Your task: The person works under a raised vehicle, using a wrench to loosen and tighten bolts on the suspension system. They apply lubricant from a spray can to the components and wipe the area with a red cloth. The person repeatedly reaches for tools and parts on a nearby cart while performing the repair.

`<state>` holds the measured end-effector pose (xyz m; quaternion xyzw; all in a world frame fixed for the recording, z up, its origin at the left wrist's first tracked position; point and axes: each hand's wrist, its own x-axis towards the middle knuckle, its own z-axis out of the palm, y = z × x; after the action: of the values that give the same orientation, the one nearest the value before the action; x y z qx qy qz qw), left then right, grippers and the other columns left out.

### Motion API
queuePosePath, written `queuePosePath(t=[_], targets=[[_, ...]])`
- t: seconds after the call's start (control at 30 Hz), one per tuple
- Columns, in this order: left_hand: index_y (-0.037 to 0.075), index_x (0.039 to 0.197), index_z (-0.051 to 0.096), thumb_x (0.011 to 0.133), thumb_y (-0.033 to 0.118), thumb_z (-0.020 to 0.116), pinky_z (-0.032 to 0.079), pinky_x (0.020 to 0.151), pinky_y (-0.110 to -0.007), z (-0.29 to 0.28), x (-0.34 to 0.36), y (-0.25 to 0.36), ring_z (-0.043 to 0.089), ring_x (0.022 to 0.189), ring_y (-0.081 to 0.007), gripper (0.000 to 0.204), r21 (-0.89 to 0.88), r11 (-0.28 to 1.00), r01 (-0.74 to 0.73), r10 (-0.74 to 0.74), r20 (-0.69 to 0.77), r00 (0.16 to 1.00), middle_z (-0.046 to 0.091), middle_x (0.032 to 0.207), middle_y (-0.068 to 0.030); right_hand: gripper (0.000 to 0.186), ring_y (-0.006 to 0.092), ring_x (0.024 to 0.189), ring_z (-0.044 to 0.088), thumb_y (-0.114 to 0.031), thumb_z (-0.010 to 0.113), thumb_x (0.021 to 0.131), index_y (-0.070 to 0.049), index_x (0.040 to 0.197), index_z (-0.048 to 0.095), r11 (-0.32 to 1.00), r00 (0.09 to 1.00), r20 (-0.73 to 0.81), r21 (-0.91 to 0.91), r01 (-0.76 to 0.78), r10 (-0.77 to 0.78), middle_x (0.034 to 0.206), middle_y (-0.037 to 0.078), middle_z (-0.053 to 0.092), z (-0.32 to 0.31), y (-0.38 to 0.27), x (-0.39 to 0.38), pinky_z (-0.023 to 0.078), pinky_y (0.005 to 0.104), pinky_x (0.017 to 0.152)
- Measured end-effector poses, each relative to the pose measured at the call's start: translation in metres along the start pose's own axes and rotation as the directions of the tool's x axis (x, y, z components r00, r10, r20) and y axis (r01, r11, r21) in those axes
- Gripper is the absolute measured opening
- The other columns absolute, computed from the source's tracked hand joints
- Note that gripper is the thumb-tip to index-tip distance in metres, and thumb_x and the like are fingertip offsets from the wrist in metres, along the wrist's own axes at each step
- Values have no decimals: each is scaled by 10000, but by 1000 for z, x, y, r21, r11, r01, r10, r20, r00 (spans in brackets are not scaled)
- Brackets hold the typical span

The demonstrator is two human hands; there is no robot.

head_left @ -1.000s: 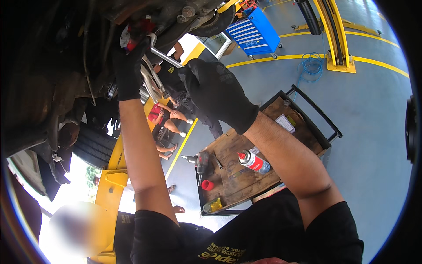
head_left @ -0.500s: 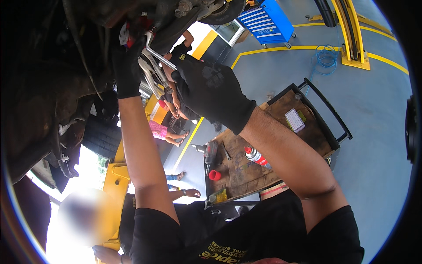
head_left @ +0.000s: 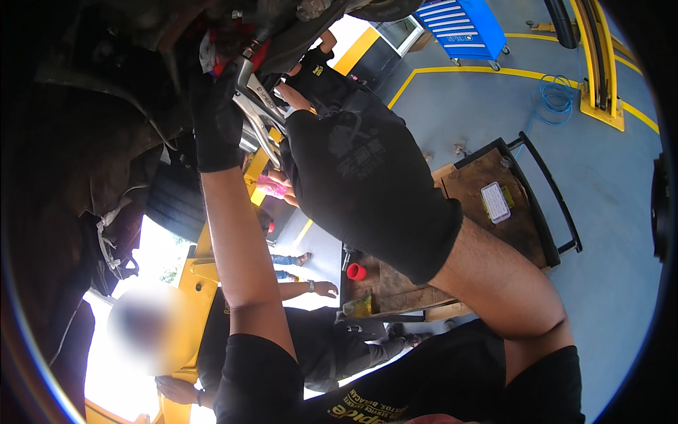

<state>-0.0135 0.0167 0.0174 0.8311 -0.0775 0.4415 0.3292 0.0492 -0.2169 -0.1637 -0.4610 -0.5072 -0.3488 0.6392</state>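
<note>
Silver locking pliers (head_left: 258, 106) are raised under the dark vehicle underside, jaws up at a bolt-like fitting beside a red part (head_left: 260, 55). My right hand (head_left: 364, 177), in a black glove, is closed around the handles; its back faces me and hides most of the fingers. My left hand (head_left: 215, 131), also black-gloved, reaches up right beside the plier jaws. Its fingers merge into the dark parts, so their grip cannot be made out. A thin curved metal line (head_left: 134, 102) hangs left of that hand.
A cart with a brown top (head_left: 466, 180) and black handle holds a red cap (head_left: 357, 271) and a small white box (head_left: 496, 202). Beyond are a blue tool chest (head_left: 462, 30), a yellow lift post (head_left: 597, 63) and a blue hose (head_left: 554, 99). Co-workers (head_left: 325, 81) stand near.
My right hand now shows larger, with its back turned more toward me, lower along the pliers. The bent silver bar seen beside the pliers no longer shows. The background has shifted right.
</note>
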Motion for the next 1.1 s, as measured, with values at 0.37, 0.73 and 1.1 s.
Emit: queuePosePath(t=[0.37,0.73,1.1], targets=[[2,1610,444,931,-20,752,426,1194,-372,18,11,10,557,1409,-262,746,317,941,-118,109,46,993,583,1533,-139,510,281,827,753,-120,761,892,79,1332,595,999,997,64,9,45,-46,923,147,736,-21,1,12,608,405,708],[24,1604,461,847,-58,762,424,1210,-384,9,10,12,546,1434,-281,819,169,984,-54,56,-6,998,552,1565,-147,437,272,739,731,-91,716,910,64,1304,609,983,992,-26,-137,118,-122,888,142,708,0,14,0,580,401,617],[22,1599,465,788,-80,739,428,1212,-385,15,6,22,518,1469,-286,862,215,975,-61,57,25,998,543,1573,-154,457,282,698,694,-313,763,1003,37,1256,615,999,992,-118,-7,-47,46,840,129,688,55,30,-15,541,395,598]])
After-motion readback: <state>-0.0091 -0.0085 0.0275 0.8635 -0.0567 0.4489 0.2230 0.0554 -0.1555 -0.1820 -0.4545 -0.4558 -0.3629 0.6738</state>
